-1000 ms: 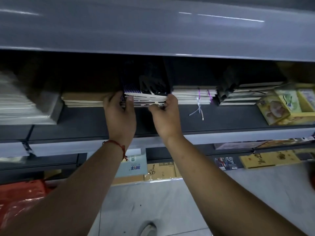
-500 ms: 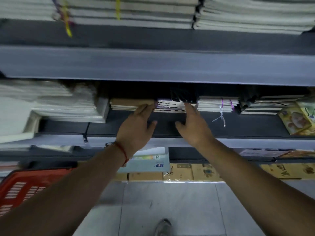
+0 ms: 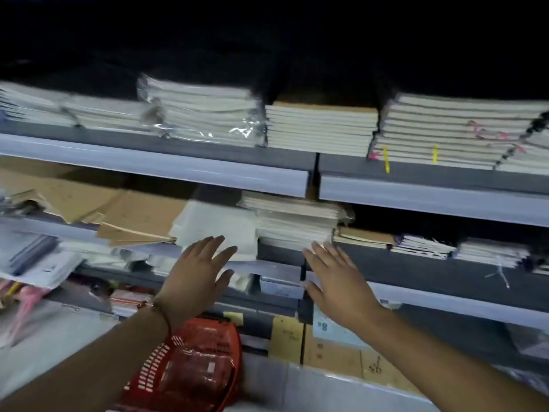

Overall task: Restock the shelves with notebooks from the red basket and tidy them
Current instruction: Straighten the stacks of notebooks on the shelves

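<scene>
Both my hands are raised with fingers spread in front of the middle shelf, holding nothing. My left hand hovers just below a white wrapped pack of notebooks that overhangs the shelf edge. My right hand reaches toward the front of a tall white notebook stack; contact is unclear. The red basket sits on the floor below my left forearm, with clear plastic inside. To the right on the same shelf lie a brown-covered notebook stack and lower notebook piles.
The upper shelf carries several white notebook stacks, some in plastic wrap. Brown cardboard sheets lean on the left part of the middle shelf. Loose packets crowd the lower left. Brown boxes stand on the bottom shelf.
The view has swung left and up along the shelves. Both hands let go of the dark-topped notebook stack and moved left, now spread open before the white stacks. The red basket has come into view.
</scene>
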A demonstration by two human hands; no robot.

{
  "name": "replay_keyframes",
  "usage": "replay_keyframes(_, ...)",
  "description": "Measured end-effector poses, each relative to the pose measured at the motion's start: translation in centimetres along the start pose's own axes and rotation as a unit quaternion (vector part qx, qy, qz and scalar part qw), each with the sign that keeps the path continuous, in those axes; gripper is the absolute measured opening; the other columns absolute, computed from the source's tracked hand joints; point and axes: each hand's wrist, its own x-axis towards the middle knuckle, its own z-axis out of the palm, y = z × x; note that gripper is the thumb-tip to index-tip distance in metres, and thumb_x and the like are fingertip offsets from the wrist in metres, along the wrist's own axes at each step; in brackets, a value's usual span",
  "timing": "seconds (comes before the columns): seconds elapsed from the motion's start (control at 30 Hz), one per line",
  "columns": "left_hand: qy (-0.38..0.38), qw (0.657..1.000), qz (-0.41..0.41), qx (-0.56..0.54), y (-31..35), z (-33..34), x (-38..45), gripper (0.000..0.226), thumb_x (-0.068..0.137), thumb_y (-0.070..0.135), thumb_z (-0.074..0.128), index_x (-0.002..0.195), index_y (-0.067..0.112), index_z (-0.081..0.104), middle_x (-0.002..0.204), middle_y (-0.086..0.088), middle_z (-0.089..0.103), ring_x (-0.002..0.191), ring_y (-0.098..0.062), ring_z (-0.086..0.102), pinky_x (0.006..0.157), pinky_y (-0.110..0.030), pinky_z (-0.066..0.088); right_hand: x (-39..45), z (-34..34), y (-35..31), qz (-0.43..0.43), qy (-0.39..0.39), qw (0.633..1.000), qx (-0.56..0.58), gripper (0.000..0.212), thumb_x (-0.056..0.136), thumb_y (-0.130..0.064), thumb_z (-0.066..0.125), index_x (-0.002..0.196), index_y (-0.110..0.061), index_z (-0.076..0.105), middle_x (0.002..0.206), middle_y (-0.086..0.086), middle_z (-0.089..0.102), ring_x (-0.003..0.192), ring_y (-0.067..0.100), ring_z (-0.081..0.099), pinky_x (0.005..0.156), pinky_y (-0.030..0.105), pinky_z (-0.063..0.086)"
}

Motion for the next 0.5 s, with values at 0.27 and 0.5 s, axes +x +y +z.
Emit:
replay_keyframes(0.27, -0.073, 0.988, -0.116, 0.064, -14.1, -1.4, -2.5, 0.083, 0.094, 0.068, 0.037, 0.160, 0.029, 0.006, 0.166, -0.016, -0.002, 0.152, -0.040, 0.005, 0.122, -0.055, 0.010, 7.1, 0.8, -13.9, 0.027, 0.007, 0.998, 0.054, 0.062, 0.104, -0.038, 0.037, 0.158, -0.024, 0.009, 0.166, 0.001, 0.007, 0.152, 0.021, 0.007, 0.122, 0.033, 0.001)
replay_keyframes(0.5, -0.097, 0.982, -0.142, 0.078, -23.0, -4.2, -3.1, 0.084, 0.090, 0.072, 0.028, 0.160, 0.031, 0.004, 0.166, -0.015, -0.004, 0.153, -0.037, 0.003, 0.123, -0.050, 0.009, 14.0, -0.2, -20.7, -0.036, -0.015, 0.998, 0.040, 0.061, 0.104, -0.043, 0.035, 0.158, -0.027, 0.011, 0.166, -0.001, 0.002, 0.153, 0.021, 0.003, 0.123, 0.035, -0.001)
